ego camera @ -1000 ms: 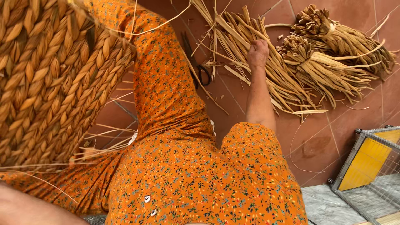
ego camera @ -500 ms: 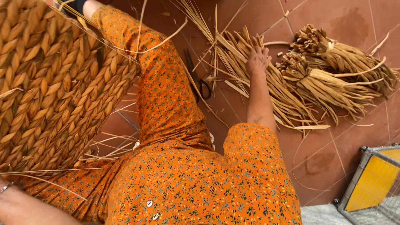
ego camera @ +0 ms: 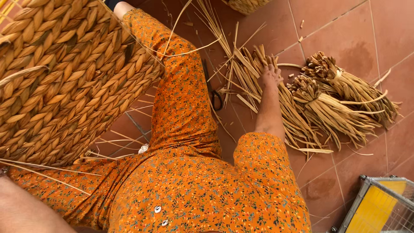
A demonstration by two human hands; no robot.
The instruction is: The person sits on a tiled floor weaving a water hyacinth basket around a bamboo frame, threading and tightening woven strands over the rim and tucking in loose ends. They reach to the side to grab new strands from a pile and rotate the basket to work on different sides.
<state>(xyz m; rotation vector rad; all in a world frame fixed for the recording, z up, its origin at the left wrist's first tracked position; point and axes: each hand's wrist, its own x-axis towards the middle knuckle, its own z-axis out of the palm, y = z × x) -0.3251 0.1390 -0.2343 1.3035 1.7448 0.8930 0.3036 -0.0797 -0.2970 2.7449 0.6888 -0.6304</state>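
- Under the right hand [ego camera: 270, 76]: loose pile of flat dried straw strips [ego camera: 263, 92] on the red tile floor [ego camera: 345, 34]. Fingers spread open, pressed down onto the strips; can't tell if any strand is pinched.
- Just right of the fingers: two tied straw bundles [ego camera: 340, 97], knotted heads toward the hand, tails fanning away to the right. Nearer bundle close to the fingers, not touching.
- Left of the fingers: black scissors [ego camera: 213, 92] flat on the tiles, tight against the orange-patterned leg [ego camera: 181, 90].
- Far left of the fingers: large woven basket [ego camera: 64, 73], resting on the lap, loose strands sticking out of its lower edge.
- Left hand: not visible, only the bare forearm [ego camera: 26, 211] at the bottom-left corner; finger state can't tell.
- Beyond the fingertips: rim of a second woven basket [ego camera: 246, 5] at the top edge.
- Well below-right of the fingers: wire-framed box with yellow panel [ego camera: 379, 207], no label readable.
- Open room: bare tiles above the bundles and between bundles and yellow box.
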